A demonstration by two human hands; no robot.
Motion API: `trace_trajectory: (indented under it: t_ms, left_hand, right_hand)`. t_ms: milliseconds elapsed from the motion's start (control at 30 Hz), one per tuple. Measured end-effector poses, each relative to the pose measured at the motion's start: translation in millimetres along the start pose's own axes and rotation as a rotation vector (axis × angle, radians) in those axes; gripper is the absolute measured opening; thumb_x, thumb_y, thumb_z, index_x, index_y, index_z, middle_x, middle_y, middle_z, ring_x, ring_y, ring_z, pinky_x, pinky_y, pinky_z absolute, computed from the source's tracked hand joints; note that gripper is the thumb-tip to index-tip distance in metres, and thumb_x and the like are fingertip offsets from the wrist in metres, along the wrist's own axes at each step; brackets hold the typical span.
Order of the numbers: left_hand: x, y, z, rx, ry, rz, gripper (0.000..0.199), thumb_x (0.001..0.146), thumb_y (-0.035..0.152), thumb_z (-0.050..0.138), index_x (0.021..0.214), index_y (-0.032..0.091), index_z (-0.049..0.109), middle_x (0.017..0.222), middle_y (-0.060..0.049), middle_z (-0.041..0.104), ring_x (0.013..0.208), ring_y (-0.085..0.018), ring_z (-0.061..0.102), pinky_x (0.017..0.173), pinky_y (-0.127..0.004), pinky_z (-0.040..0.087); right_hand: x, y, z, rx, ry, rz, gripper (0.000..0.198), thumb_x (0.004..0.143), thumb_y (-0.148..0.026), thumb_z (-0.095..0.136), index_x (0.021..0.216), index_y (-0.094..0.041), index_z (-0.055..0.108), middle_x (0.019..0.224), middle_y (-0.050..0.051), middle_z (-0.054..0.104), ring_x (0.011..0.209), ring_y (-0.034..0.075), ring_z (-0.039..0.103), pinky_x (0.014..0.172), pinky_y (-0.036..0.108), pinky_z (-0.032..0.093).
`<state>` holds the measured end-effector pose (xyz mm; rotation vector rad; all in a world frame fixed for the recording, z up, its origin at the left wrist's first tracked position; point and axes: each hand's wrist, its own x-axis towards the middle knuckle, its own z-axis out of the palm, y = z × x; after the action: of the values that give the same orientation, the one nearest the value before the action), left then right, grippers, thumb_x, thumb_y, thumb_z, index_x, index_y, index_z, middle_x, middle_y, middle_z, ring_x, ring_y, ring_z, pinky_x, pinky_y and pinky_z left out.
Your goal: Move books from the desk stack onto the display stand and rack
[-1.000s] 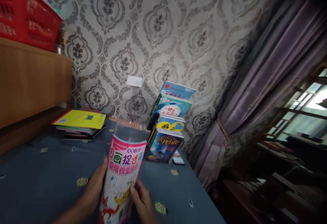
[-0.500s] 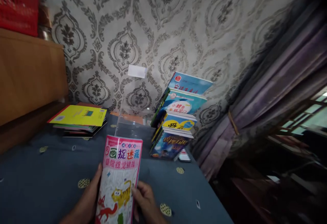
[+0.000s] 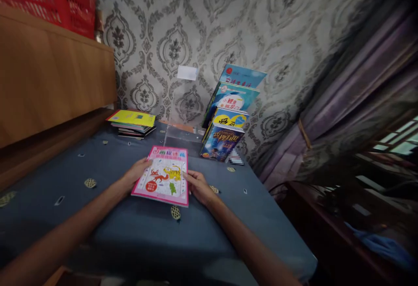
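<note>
A pink-bordered children's book (image 3: 165,177), with a red fox and a yellow striped cat on its cover, is held over the table, face up. My left hand (image 3: 140,170) grips its left edge, and my right hand (image 3: 198,186) holds the right edge with the thumb on the cover. Just beyond the book is a clear acrylic stand (image 3: 183,132) with a white label (image 3: 187,73) near its top. On the stand's right side, several books (image 3: 224,140) lean in stepped rows, their covers facing me.
A stack of books (image 3: 132,120) with a yellow one on top lies at the back left, beside a wooden cabinet (image 3: 55,59). A red basket (image 3: 78,5) sits on the cabinet. The dark blue tablecloth (image 3: 130,229) covers the table; a tied curtain (image 3: 313,116) hangs at right.
My view has pulled back and tilted down, so both forearms and the table's front edge now show. The pink book, still in both hands, now appears whole and lies flatter.
</note>
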<state>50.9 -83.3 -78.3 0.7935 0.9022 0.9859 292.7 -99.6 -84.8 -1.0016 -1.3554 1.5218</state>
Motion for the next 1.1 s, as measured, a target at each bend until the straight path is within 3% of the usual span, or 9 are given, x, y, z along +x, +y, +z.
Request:
trace_trajectory:
  t_ms: [133, 200, 267, 333, 400, 533, 633, 733, 1100]
  left_hand:
    - [-20, -1, -23, 0.26, 0.063, -0.001, 0.032, 0.081, 0.023, 0.071, 0.109, 0.014, 0.058, 0.058, 0.002, 0.067, 0.038, -0.014, 0.058, 0.04, -0.02, 0.045]
    - [-25, 4, -29, 0.577, 0.095, 0.087, 0.035, 0.08, 0.027, 0.071, 0.111, 0.017, 0.06, 0.054, 0.005, 0.063, 0.034, -0.013, 0.053, 0.036, -0.019, 0.037]
    - [-25, 11, -32, 0.985, 0.145, 0.246, 0.029, 0.081, 0.032, 0.068, 0.106, 0.02, 0.066, 0.061, 0.001, 0.066, 0.049, -0.018, 0.064, 0.047, -0.022, 0.046]
    - [-21, 16, -33, 1.252, 0.192, 0.371, 0.021, 0.083, 0.035, 0.065, 0.099, 0.021, 0.069, 0.081, -0.006, 0.073, 0.082, -0.025, 0.072, 0.071, -0.029, 0.054]
    - [-13, 17, -33, 1.365, 0.198, 0.43, 0.021, 0.088, 0.033, 0.059, 0.101, 0.02, 0.07, 0.106, -0.011, 0.073, 0.108, -0.03, 0.066, 0.092, -0.038, 0.051]
    - [2, 8, -38, 1.692, 0.143, 0.535, 0.038, 0.098, 0.033, 0.045, 0.126, 0.014, 0.062, 0.136, -0.017, 0.062, 0.128, -0.031, 0.056, 0.109, -0.048, 0.042]
    - [9, 3, -44, 1.76, 0.133, 0.543, 0.046, 0.1, 0.037, 0.043, 0.136, 0.013, 0.056, 0.147, -0.018, 0.054, 0.138, -0.032, 0.048, 0.112, -0.049, 0.04]
    - [13, 4, -47, 1.793, 0.108, 0.566, 0.047, 0.1, 0.038, 0.041, 0.136, 0.012, 0.057, 0.146, -0.018, 0.054, 0.138, -0.032, 0.049, 0.111, -0.051, 0.042]
    - [58, 5, -6, 1.771, -0.155, 0.707, 0.043, 0.101, 0.027, 0.036, 0.135, 0.013, 0.059, 0.142, -0.013, 0.059, 0.131, -0.026, 0.055, 0.112, -0.043, 0.042]
  right_hand:
    - [-5, -2, -4, -0.111, -0.024, 0.056, 0.052, 0.064, -0.065, 0.077, 0.073, -0.016, 0.066, 0.059, 0.002, 0.067, 0.043, 0.009, 0.053, 0.038, 0.019, 0.037]
    - [-4, 0, -7, -0.183, -0.007, 0.076, 0.048, 0.064, -0.063, 0.078, 0.067, -0.017, 0.062, 0.053, -0.001, 0.063, 0.04, 0.009, 0.049, 0.037, 0.019, 0.036]
    - [-3, 3, -9, -0.262, 0.016, 0.086, 0.044, 0.066, -0.058, 0.078, 0.063, -0.019, 0.059, 0.046, -0.005, 0.058, 0.036, 0.008, 0.045, 0.036, 0.02, 0.032]
    - [-4, 3, -11, -0.333, 0.054, 0.077, 0.036, 0.07, -0.049, 0.078, 0.062, -0.019, 0.059, 0.043, -0.007, 0.054, 0.036, 0.008, 0.044, 0.037, 0.021, 0.03]
    - [-5, 2, -13, -0.517, 0.133, 0.015, 0.025, 0.076, -0.037, 0.074, 0.065, -0.019, 0.062, 0.048, -0.006, 0.055, 0.041, 0.009, 0.048, 0.043, 0.022, 0.031]
    - [-5, -1, -14, -1.063, 0.238, -0.21, 0.011, 0.088, -0.024, 0.062, 0.092, -0.018, 0.07, 0.081, 0.003, 0.071, 0.072, 0.017, 0.064, 0.065, 0.027, 0.046]
    - [-1, 5, -14, -1.22, 0.14, -0.413, 0.022, 0.092, -0.022, 0.059, 0.111, -0.017, 0.068, 0.111, 0.01, 0.07, 0.101, 0.023, 0.065, 0.087, 0.036, 0.052]
    - [1, 13, -14, -1.278, 0.053, -0.533, 0.025, 0.095, -0.022, 0.055, 0.117, -0.016, 0.066, 0.118, 0.013, 0.068, 0.108, 0.027, 0.062, 0.095, 0.045, 0.052]
    - [-1, 10, -14, -1.242, 0.036, -0.562, 0.022, 0.096, -0.017, 0.055, 0.114, -0.015, 0.066, 0.116, 0.012, 0.068, 0.104, 0.026, 0.06, 0.094, 0.044, 0.055]
